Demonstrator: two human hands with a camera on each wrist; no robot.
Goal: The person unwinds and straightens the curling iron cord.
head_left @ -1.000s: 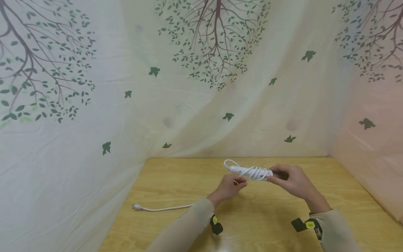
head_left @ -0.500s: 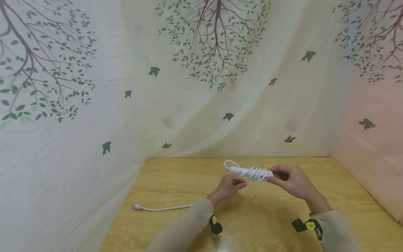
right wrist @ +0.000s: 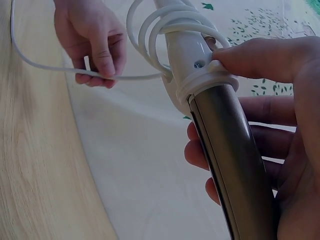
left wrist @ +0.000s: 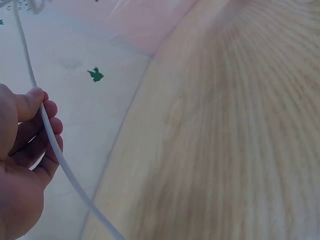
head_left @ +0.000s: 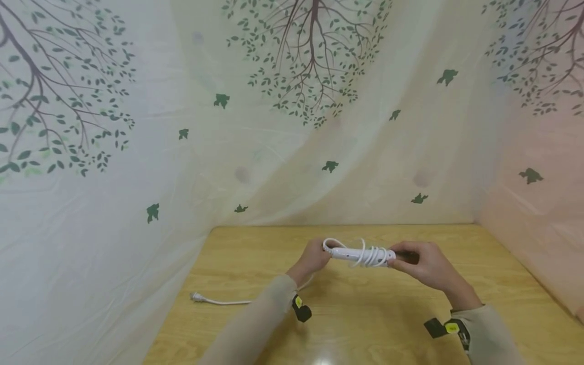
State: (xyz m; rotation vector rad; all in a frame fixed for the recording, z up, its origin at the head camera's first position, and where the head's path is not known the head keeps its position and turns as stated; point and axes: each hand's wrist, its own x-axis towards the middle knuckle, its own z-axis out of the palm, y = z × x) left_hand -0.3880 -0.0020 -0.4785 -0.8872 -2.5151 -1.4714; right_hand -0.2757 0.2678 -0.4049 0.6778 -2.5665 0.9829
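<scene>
One white plug [head_left: 197, 297] lies nearest on the wooden counter [head_left: 255, 324]. Above it, one white curling iron with dark metal barrel [head_left: 365, 255] lies level, pointing right; right hand [head_left: 426, 266] clasps the barrel, left hand [head_left: 312, 257] pinches its single white cord [left wrist: 52, 145].

I am holding the curling iron [head_left: 360, 254] above the table [head_left: 392, 324], my left hand [head_left: 312, 257] left of it, my right hand [head_left: 426, 266] right; its plug [head_left: 196, 297] is lying on the table, far left.
</scene>
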